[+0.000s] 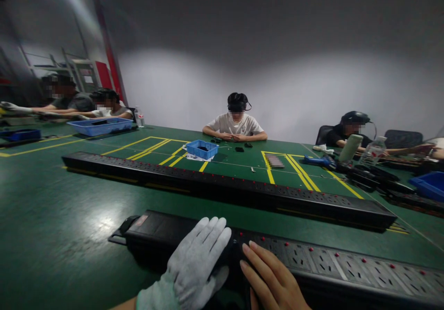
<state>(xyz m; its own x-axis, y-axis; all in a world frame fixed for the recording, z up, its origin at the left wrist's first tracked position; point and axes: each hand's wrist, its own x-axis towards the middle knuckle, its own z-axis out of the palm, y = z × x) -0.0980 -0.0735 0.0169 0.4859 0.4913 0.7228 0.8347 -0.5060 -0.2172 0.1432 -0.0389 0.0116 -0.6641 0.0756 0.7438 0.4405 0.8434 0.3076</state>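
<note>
The person's left hand (pixel 194 263), in a pale glove, lies flat on top of the near power strip (pixel 329 259), its grip wide, fingers stretched and slightly fanned, closing on nothing. The bare right hand (pixel 268 277) sits just beside it, its grip also wide, with the straight fingertips touching the strip's upper face close to the first sockets. This long black strip lies across the green table (pixel 52 217) at the near edge, its capped end to the left and a row of small red dots along its far side. A far power strip (pixel 225 185) lies roughly parallel behind it, well apart. Beyond that stand a small blue bin (pixel 202 149) and, farther left, a blue tray (pixel 100 126). A person (pixel 236 125) sits opposite with hands together on the table.
</note>
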